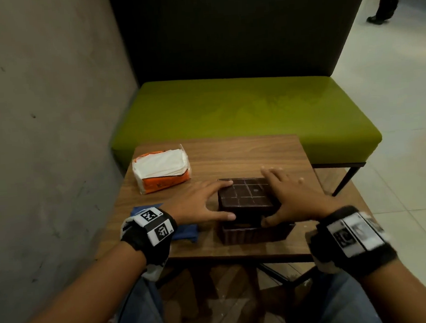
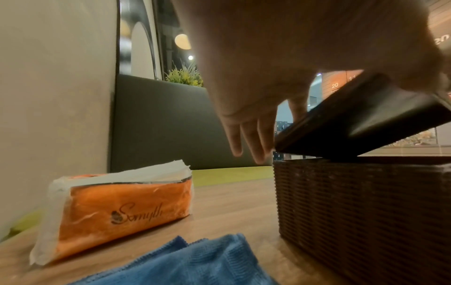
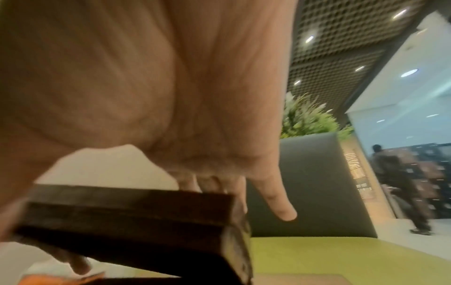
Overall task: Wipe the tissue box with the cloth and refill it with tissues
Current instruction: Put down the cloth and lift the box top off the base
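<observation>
A flat dark-brown lid (image 1: 245,193) with a grid of pale lines is held by both hands above a dark-brown woven-textured tissue box (image 1: 253,232) at the near edge of a small wood-grain table (image 1: 244,156). The left hand (image 1: 197,203) grips the lid's 9 o'clock side, fingers over the top and thumb at the near edge; the right hand (image 1: 294,198) is clamped on its 3 o'clock side, thumb hooked under the near edge. In the left wrist view the lid (image 2: 380,115) is seen tilted, one corner dipping into the open box (image 2: 366,212). A crumpled blue microfibre cloth (image 1: 184,230) lies at 9 o'clock of the box, partly under the left wrist. At 11 o'clock an opened orange plastic pack of white tissues (image 1: 160,170) is set. Beyond the table, at 12 o'clock, a green padded bench (image 1: 241,108) is seen.
</observation>
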Available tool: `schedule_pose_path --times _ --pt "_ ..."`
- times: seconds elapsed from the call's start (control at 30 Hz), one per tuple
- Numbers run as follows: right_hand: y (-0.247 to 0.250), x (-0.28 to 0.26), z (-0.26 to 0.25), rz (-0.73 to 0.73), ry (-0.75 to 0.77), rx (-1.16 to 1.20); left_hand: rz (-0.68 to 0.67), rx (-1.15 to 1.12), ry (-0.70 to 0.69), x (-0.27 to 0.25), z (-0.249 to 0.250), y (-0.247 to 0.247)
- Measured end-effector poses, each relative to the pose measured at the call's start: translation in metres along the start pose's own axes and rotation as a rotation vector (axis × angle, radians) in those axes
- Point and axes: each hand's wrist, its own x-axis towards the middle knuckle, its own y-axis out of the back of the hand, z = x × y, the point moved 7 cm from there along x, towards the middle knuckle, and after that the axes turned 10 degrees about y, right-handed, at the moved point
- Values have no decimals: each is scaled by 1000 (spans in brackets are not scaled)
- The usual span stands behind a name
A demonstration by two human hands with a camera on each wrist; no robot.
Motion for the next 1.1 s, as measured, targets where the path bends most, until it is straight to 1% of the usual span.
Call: schedule_pose_path --times 0.1,0.13,0.23,0.27,0.3,0.33,0.4,0.43,0.47,0.53,0.6,0.73,0.8,0.83,0.87,0.93,1.03,1.1 --pt "-1 -39 14 407 -133 185 271 76 -72 -7 6 16" --pt "-11 -47 19 480 -185 269 332 62 -103 -7 9 21" --pt "-53 -46 33 521 -289 513 464 -9 -264 -1 20 33" --pt "-62 -41 38 542 -306 551 502 -56 -284 3 23 38" --pt "-67 -37 44 571 -322 581 536 -124 -263 7 23 45" --pt "-71 -33 49 594 -338 607 573 -211 -202 11 20 53" --pt "-73 -26 57 612 -355 625 644 -390 -11 21 5 71" --pt "-74 -24 59 606 -357 621 650 -469 83 29 -5 79" --pt "-75 -22 61 595 -358 615 632 -539 168 39 -15 85" --pt "-76 -20 62 572 -342 595 546 -646 324 66 -40 90" --pt "-77 -18 62 554 -321 579 388 -686 447 98 -61 81" --pt "-77 -16 64 537 -315 561 16 -657 566 145 -73 26" --pt "-77 -15 64 528 -312 557 -119 -667 613 156 -72 -4" --pt "-77 -14 64 519 -314 552 -158 -677 633 160 -72 -14" --pt "-77 -13 64 507 -318 543 -176 -696 650 162 -71 -21" --pt "-77 -11 65 490 -331 532 -168 -745 674 164 -71 -27" --pt "-77 -8 68 470 -367 529 -113 -786 677 163 -71 -26" --pt "-77 -6 70 467 -380 517 -59 -750 668 162 -74 -23"
